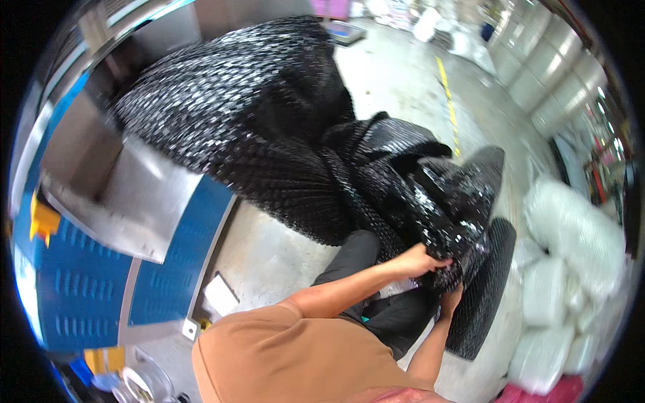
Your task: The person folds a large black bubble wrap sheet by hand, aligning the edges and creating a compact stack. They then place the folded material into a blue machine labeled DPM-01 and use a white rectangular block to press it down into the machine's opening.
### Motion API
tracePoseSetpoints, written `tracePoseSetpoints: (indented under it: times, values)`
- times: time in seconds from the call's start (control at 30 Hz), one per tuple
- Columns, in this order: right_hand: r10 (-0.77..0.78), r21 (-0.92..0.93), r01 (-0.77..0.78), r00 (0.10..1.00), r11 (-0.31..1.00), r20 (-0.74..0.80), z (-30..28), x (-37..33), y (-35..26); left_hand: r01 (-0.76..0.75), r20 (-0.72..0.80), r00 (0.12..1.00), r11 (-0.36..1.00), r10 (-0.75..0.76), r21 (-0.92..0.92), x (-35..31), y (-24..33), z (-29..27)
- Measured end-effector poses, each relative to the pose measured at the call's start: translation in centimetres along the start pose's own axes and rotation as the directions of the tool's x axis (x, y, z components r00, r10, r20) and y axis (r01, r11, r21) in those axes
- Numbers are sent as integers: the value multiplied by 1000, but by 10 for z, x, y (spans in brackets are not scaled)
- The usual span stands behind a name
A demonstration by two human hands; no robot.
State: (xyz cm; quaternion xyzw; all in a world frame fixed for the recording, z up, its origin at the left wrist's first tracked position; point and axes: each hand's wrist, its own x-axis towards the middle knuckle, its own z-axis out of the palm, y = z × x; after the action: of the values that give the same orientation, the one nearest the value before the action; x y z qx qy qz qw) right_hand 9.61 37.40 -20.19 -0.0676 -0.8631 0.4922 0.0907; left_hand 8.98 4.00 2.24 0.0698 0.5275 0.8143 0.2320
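Observation:
A long sheet of glossy black bubble wrap (pixel 201 87) spreads from the metal machine at the upper left and gathers in crumpled folds in front of my legs. My left hand (pixel 421 260) is closed on a bunched part of it, with the thumb side pointing right. Just below and to the right, my right hand (pixel 451 300) grips the lower end of the same bunch, its fingers partly hidden by the film. A dark roll of bubble wrap (pixel 494 282) lies on the floor beside my right hand.
To the left stands a blue machine (pixel 87 282) with a metal tray (pixel 148 195). Clear bubble wrap rolls and bundles (pixel 571 235) are piled on the right. A yellow line (pixel 447 101) runs along the floor. A grey bucket-like container (pixel 144 383) is at the lower left.

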Motion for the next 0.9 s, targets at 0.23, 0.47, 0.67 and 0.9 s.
tracePoseSetpoints:
  times: [0.23,0.47,0.67,0.9]
  values:
    - [-177,645,-34,949,764,260,62,6,20,-102,48,994,995,102,0,-23,11,6]
    - [-314,-12,314,949,949,-9,69,-38,-10,-129,26,991,992,129,8,-30,11,7]
    - [-323,-471,208,929,858,-179,37,-58,37,-129,79,988,991,130,-17,-32,10,27]
    - [-282,-141,313,938,939,204,27,-98,-78,-139,57,988,988,143,-70,-34,8,29]
